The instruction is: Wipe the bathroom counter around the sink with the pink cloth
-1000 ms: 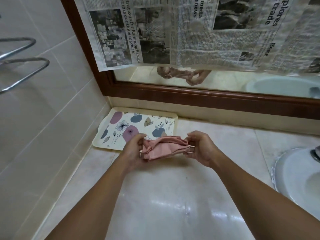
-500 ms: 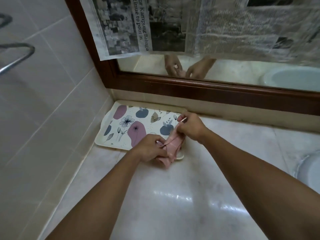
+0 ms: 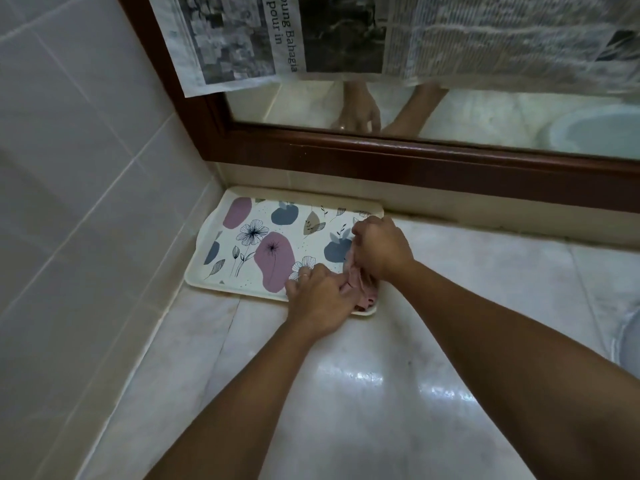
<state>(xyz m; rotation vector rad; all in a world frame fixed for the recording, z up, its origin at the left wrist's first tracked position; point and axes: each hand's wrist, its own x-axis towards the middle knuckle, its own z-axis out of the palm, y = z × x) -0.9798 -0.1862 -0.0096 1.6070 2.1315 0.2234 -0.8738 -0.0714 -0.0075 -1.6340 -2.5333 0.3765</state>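
The pink cloth [image 3: 362,289] is bunched small on the near right corner of a flowered tray [image 3: 249,244], mostly hidden by my hands. My left hand [image 3: 320,299] grips its near side, fingers closed on the fabric. My right hand [image 3: 379,249] pinches its far side from above. Both hands rest low over the tray corner. The pale marble counter [image 3: 363,393] stretches toward me, glossy. Only the sink's white rim [image 3: 628,341] shows at the right edge.
The tray sits in the back left corner, against the tiled wall [image 3: 86,202] and the low backsplash. A dark wooden mirror frame [image 3: 415,168] runs above, with newspaper [image 3: 381,39] taped over the glass.
The cloth was held stretched between both hands above the counter. It has gone down and back onto the tray's near right corner, with both hands still on it. My view moved closer and left.
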